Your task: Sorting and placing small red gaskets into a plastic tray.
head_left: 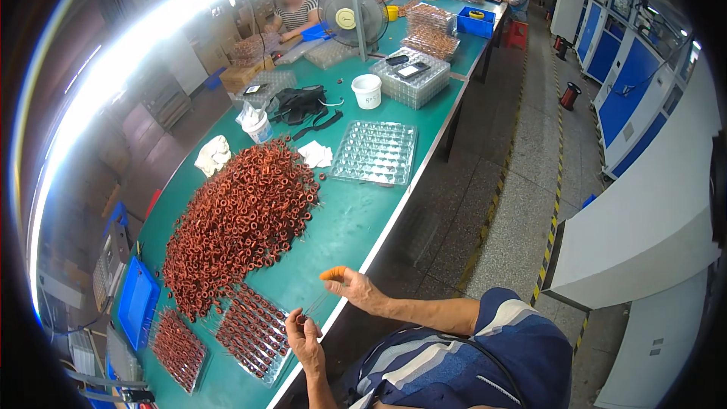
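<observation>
We see our left hand [304, 337] pinched on a small copper-coloured coil ring [301, 320] just above the near edge of the green counter [341, 220], while our right hand [352, 286], an orange cot on one fingertip, is raised beside it with the fingers loosely spread; thin wire leads seem to run from the ring toward it, though we cannot tell whether it grips them. Just left of our hands lies a clear plastic tray [254, 329] whose pockets hold rows of the same rings, and a second filled tray [178, 350] lies further left. Beyond them a big loose heap of coil rings [238, 220] spreads over the counter. An empty clear pocket tray [375, 153] lies further along, near the counter's edge, with a stack of clear trays [413, 79] behind it bearing two dark flat devices. A white round tub [367, 91] with a small dark marking stands beside that stack, and a smaller white cup [259, 127] stuffed with clear film stands near a black strap bundle [299, 106]. A blue shallow bin [138, 301] sits at the counter's left edge, and a blue crate [475, 24] holding a yellow roll is at the far end, next to stacks of filled trays [432, 30].
</observation>
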Demonstrator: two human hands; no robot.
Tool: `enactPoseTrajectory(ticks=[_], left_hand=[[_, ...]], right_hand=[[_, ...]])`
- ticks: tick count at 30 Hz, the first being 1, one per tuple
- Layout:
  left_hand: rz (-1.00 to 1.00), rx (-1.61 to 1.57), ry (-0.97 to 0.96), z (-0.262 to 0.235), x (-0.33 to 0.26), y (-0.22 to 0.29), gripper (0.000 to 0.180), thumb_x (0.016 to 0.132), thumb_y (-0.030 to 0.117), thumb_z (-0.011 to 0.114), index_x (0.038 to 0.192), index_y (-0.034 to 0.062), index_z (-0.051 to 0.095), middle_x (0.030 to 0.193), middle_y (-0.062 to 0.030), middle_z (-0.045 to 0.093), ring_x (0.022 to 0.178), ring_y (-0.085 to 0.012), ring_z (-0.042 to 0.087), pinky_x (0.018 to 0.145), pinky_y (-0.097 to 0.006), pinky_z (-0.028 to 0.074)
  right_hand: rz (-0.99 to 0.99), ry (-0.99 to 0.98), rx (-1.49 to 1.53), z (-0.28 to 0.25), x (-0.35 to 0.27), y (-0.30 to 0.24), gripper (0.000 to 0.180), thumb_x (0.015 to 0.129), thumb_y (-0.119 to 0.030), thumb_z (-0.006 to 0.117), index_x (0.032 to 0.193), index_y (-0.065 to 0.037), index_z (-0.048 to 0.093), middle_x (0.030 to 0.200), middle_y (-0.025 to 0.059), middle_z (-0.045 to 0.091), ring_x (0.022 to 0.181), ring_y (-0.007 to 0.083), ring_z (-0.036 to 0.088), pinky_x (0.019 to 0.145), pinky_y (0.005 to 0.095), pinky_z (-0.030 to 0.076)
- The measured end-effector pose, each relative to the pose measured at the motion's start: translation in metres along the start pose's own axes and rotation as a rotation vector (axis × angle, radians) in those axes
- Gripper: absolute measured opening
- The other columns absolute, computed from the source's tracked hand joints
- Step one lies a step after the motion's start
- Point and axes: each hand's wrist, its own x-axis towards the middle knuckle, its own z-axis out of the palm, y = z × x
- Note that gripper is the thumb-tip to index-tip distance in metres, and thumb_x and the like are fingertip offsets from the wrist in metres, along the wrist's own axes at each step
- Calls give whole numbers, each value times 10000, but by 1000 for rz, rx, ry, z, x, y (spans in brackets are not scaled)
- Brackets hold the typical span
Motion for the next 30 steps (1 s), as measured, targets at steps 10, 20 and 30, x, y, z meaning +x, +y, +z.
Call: enactPoseTrajectory(ticks=[10,20,30], left_hand=[[25,158,-180,7,21,22,302,934,57,524,1234,28,497,846,-11,510,663,-66,446,576,-215,389],[-80,115,-204,-6,4,17,320,928,116,583,1229,50,497,962,-111,619,894,-185,598,812,-298,479],[83,118,-231,-1,3,15,311,949,147,576,1219,30,475,851,-1,525,686,-59,427,599,-199,392]], right_hand=[[-51,-310,-239,-17,17,-64,242,879,-124,660,1093,-11,647,1012,62,678,930,121,621,833,254,494],[-54,-569,-470,-3,14,-77,294,861,-183,698,1084,2,651,918,81,702,824,135,658,761,264,521],[-451,-498,-720,2,8,-76,237,845,-92,686,1068,-16,655,831,122,695,740,178,675,662,271,520]])
